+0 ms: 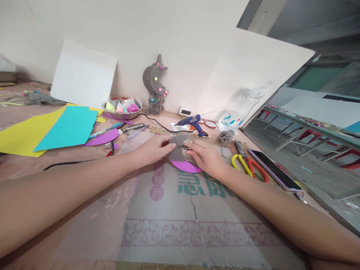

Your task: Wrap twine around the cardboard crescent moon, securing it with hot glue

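My left hand (154, 149) and my right hand (206, 156) meet at the middle of the table over a grey, twine-wound crescent shape (178, 144). Both pinch its edges, fingers pressed onto it. Under it lies a purple paper crescent (186, 166) on a flattened cardboard sheet (180, 210) with green and red print. A strand of grey twine runs from the piece toward a small twine ball (225, 136) at the right.
A blue glue gun (193, 123), scissors with yellow and red handles (249, 165) and a phone (274, 171) lie right. Yellow (19, 137) and teal paper (69, 127), pens, a bowl of bits (121, 108) lie left. A finished moon ornament (155, 84) leans on the wall.
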A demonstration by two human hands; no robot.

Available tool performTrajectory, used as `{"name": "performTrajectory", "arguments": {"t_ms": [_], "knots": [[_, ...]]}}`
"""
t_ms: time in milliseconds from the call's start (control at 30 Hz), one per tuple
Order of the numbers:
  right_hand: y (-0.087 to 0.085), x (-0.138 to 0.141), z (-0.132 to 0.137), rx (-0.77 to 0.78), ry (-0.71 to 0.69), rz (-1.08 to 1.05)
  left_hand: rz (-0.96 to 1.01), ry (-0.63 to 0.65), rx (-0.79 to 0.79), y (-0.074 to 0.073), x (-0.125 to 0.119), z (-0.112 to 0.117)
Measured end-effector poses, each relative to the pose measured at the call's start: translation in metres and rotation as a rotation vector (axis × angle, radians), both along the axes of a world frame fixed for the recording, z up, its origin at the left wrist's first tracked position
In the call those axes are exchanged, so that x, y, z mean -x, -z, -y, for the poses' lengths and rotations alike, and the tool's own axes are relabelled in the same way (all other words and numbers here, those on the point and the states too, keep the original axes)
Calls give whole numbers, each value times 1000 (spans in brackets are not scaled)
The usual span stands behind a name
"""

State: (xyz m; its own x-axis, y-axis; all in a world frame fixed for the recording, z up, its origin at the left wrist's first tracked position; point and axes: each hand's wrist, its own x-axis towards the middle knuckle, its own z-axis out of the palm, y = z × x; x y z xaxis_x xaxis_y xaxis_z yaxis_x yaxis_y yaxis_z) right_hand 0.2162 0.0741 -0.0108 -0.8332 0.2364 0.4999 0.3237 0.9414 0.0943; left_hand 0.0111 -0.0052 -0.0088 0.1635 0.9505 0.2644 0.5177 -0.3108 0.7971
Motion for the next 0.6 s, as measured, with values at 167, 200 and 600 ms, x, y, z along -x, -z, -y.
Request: {"name": "performTrajectory", "arguments": {"t_ms": [167, 200, 600], "knots": [[0, -1, 0, 4, -16, -17, 8, 11, 6, -1, 0, 1], [0, -1, 1, 3, -14, -19, 7, 7, 7, -1, 0, 1], [0, -1, 0, -12, 15, -8, -6, 1, 3, -1, 0, 1]]}}
